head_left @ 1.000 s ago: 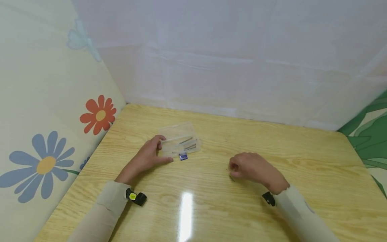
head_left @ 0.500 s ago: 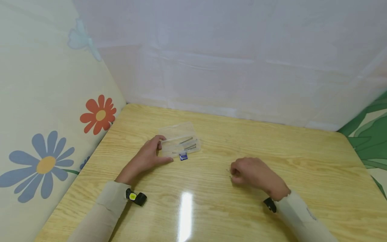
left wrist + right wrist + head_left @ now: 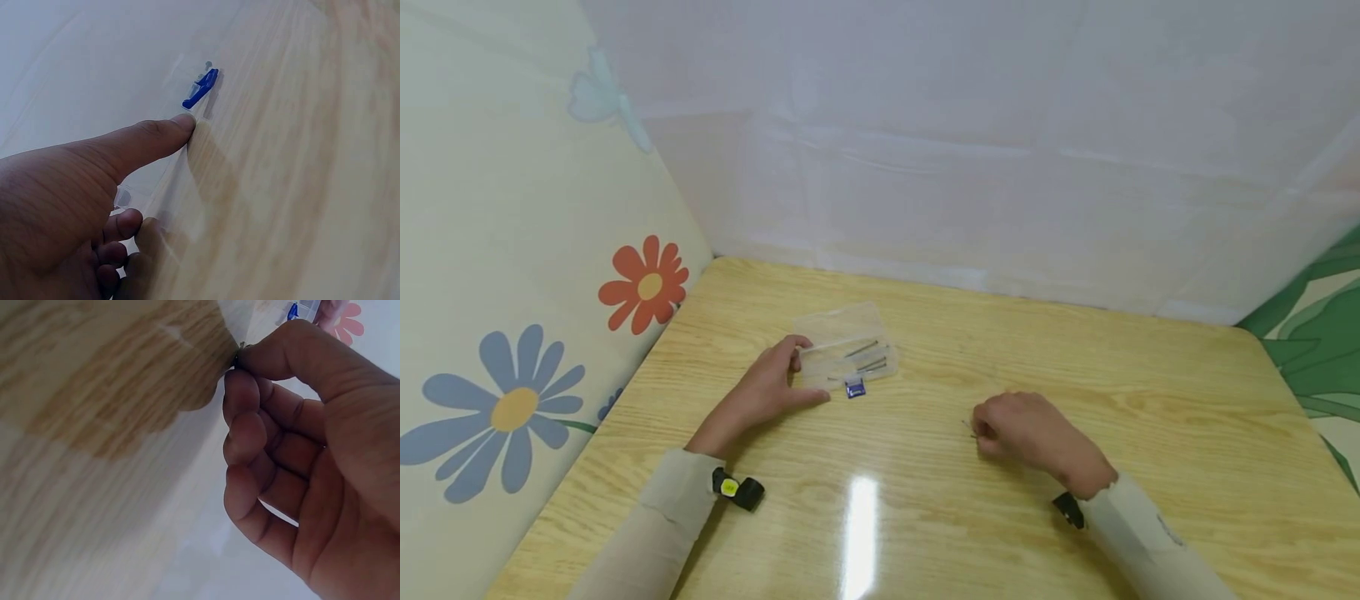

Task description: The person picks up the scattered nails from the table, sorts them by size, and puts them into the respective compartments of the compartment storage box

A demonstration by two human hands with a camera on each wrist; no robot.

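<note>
A clear plastic box [image 3: 816,367] lies with its lid [image 3: 842,321] folded back and a blue latch [image 3: 855,388] at its front. Several thin, nail-like metal pieces [image 3: 871,364] rest inside. My left hand [image 3: 767,385] holds the box's left end, thumb along the front side and fingers behind. The left wrist view shows the thumb close to the latch [image 3: 201,90]. To the right, my right hand [image 3: 1026,433] is low over the table, pinching a thin, dark nail-like piece [image 3: 236,359] between thumb and index finger; most of it is hidden by the fingertips.
The wooden table [image 3: 917,517] is glossy, with a bright reflection in front. A pale cloth wall [image 3: 925,167] rises behind it. A flower-patterned wall [image 3: 512,250] borders the left side, and green leaf prints [image 3: 1330,333] show at the right.
My right hand has drawn slightly down and toward me, and the thin piece at its fingertips shows at a different angle. My left hand and the box have stayed put.
</note>
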